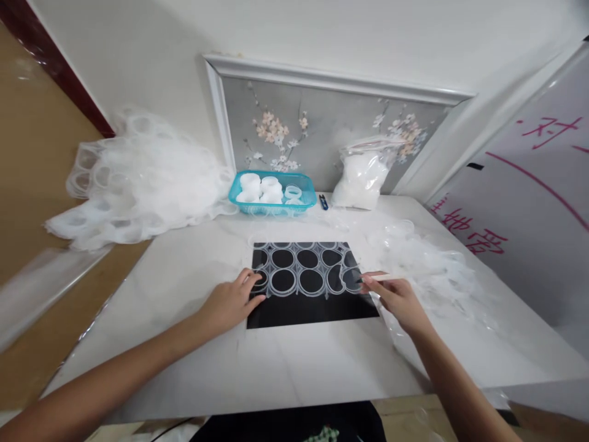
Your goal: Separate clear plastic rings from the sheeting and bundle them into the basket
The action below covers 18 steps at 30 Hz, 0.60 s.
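A clear plastic sheet of joined rings (306,270) lies on a black mat (313,310) on the white table (285,368). My left hand (232,301) rests on the sheet's left edge, fingers curled and pressing down on a ring. My right hand (398,298) is at the sheet's right edge, fingers closed round a thin pale stick (396,277) whose tip touches the rings.
A turquoise basket (273,195) with white rings stands at the back, a filled plastic bag (361,178) and a small blue tool (324,201) beside it. A heap of ring sheets (133,178) lies back left, more loose plastic (423,258) on the right. A framed flower panel leans on the wall.
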Motion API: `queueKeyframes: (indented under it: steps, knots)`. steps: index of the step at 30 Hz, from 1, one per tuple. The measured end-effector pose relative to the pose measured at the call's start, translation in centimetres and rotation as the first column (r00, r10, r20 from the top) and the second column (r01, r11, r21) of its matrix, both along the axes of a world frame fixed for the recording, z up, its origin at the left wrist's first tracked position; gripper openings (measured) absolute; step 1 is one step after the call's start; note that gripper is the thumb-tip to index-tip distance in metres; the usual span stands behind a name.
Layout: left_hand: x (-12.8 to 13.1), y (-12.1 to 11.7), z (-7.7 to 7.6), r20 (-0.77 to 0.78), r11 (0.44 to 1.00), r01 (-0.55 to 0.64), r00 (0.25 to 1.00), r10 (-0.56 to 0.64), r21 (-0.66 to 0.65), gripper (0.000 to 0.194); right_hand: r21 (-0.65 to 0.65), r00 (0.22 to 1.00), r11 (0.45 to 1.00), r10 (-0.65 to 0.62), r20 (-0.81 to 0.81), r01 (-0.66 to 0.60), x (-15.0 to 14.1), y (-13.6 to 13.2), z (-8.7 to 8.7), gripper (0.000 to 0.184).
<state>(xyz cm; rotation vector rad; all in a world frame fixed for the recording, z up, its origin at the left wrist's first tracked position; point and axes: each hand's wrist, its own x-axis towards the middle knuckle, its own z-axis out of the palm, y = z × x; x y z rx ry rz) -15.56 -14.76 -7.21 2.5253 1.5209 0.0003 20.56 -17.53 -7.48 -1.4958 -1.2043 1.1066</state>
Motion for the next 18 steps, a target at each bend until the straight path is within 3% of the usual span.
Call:
queueKeyframes:
  steps: [3, 6, 11, 14, 18]
  knots:
    - [-0.9, 0.4, 0.5, -0.059, 1.0, 0.007, 0.998, -0.008, -0.019, 0.035, 0.078, 0.943, 0.993, 0.059, 0.329, -0.089, 1.2, 0.2, -1.0, 0.034]
    - [-1.2, 0.5, 1.3, -0.059, 0.994, 0.027, 0.998, -0.033, -0.106, 0.028, 0.033, 0.852, 0.972, 0.187, 0.489, -0.232, 1.4, 0.2, -1.5, 0.034]
    - [-2.2, 0.5, 2.3, -0.054, 0.99, 0.09, 0.994, -0.096, -0.105, 0.037, -0.12, 0.705, 0.91, 0.385, 0.596, -0.396, 2.9, 0.6, -0.3, 0.036]
    - [-2.9, 0.3, 2.8, -0.075, 0.993, 0.085, 0.993, -0.091, -0.078, 0.037, -0.173, 0.659, 0.878, 0.453, 0.601, -0.447, 4.0, 1.3, 0.8, 0.038]
    - [-1.9, -0.7, 3.2, -0.182, 0.996, 0.089, 0.979, -0.091, -0.02, 0.03, -0.133, 0.673, 0.92, 0.363, 0.644, -0.368, 3.4, 2.3, 1.5, 0.037]
